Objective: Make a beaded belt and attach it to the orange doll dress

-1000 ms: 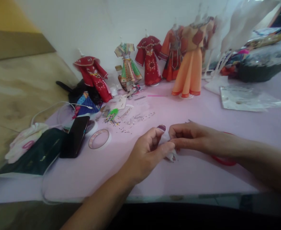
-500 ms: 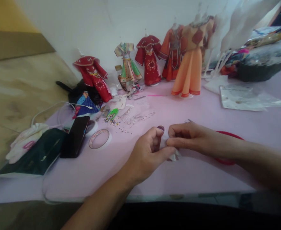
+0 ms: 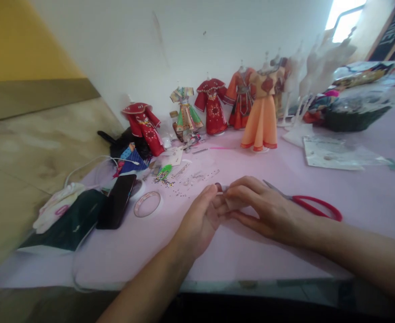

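Observation:
My left hand (image 3: 197, 224) is above the table with its palm turned partly up and its fingers loosely extended. Behind its thumb shows a small dark red-brown fingertip or cover (image 3: 218, 187). My right hand (image 3: 258, 206) meets the left fingers, its thumb and fingers bent together around a small greyish bit that I cannot make out. The white piece seen earlier is out of sight. Red-handled scissors (image 3: 314, 206) lie on the table just beyond my right hand and wrist, blades pointing left.
A tape roll (image 3: 147, 204), a black phone (image 3: 117, 202) and a dark green bag (image 3: 66, 220) lie to the left. Scattered beads (image 3: 163, 180) surround a green dish (image 3: 166, 170). Small dressed mannequins (image 3: 212, 107) stand along the wall. A plastic packet (image 3: 332, 152) lies at right.
My left palm has turned upward and its fingers have loosened. The white piece between my hands has gone from view. The camera view has shifted, and the scissors show more fully.

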Demonstrator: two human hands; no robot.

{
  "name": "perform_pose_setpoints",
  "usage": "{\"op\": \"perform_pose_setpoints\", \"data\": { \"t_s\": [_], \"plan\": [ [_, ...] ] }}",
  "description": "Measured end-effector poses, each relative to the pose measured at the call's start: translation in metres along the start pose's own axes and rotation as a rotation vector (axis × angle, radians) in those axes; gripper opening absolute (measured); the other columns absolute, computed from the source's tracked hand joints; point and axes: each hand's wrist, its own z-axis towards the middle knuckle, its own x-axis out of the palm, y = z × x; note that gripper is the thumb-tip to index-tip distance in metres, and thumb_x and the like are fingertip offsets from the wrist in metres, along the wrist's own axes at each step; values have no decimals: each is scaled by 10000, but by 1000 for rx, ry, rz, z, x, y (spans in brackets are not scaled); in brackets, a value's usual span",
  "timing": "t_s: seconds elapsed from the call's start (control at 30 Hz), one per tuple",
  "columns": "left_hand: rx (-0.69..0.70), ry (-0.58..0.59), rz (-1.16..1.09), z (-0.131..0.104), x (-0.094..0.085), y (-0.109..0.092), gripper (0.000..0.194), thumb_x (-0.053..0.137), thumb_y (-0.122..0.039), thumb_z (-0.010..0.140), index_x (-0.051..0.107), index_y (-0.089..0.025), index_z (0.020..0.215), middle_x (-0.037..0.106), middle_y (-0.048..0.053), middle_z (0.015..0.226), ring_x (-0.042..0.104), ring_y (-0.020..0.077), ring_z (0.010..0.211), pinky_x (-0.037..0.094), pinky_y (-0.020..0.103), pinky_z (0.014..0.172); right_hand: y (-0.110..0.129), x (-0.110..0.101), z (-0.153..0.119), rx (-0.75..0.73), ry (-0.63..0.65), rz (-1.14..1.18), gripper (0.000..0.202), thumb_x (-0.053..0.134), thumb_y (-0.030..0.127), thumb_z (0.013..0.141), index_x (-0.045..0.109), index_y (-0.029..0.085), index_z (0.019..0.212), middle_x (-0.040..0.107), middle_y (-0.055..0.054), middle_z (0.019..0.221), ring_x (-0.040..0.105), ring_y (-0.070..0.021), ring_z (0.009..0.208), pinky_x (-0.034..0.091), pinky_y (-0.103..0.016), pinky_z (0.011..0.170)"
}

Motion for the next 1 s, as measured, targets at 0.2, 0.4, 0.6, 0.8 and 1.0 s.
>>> {"op": "perform_pose_setpoints", "data": {
  "t_s": [0.2,0.4,0.6,0.8,1.0],
  "plan": [
    [-55,66,45,-2,0,0,454,719,-547,867,619,-168,1094,766,91,1004,730,202,944,533,356,938,-6,-8,6,277,-50,272,127,574,308,1025,635,208,977,638,-59,968,601,-190,855,485,-340,787],
    [200,-97,542,-4,-5,-15,425,731,-513,865,605,-177,1094,699,32,848,667,166,763,492,295,735,-7,-20,11,599,-64,957,264,693,432,967,613,186,915,618,-6,829,556,-146,760,446,-282,706],
    [215,-61,754,-4,-8,-19,442,851,-394,760,624,-176,1071,676,69,1076,653,198,1011,525,302,818,-11,-19,10,691,-40,1342,188,764,325,926,645,183,955,630,-3,842,595,-129,772,497,-253,725],
    [-14,109,534,-1,-12,-12,279,754,-393,847,599,-162,861,623,-32,663,523,66,508,452,198,506,-20,-11,12,802,20,1499,329,707,518,939,673,194,991,693,-38,949,683,-177,855,556,-306,801],
    [21,53,491,3,-18,-14,229,761,-294,803,581,-154,778,613,-40,632,556,61,551,468,191,572,-12,-14,11,737,151,1225,524,755,629,861,669,188,1129,712,-78,1086,670,-210,971,531,-345,886]
  ]
}}
